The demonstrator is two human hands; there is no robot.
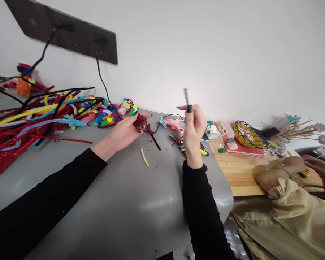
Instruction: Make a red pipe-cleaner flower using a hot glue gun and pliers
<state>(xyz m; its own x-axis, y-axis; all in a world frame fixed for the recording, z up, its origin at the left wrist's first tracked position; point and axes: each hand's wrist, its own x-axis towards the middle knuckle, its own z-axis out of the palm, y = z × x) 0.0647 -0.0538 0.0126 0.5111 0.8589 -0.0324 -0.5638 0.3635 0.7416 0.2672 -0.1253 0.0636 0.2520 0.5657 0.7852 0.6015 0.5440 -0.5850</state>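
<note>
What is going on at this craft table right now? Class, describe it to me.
A person in black sleeves sits at a grey table. Their left hand grips a dark red fuzzy bundle, and their right hand holds a short red piece upright in the air. A pile of coloured pipe cleaners lies to the left. A pink glue gun and yellow-handled pliers lie near the right hand. Another person's yellow sleeve rests at the wooden table alongside.

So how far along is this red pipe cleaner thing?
Done: a dark red pipe cleaner bundle sits in the left hand. In hand: the right hand pinches a short red stub upright, apart from it. Left, probably: attaching the stub; the pink glue gun lies untouched.
</note>
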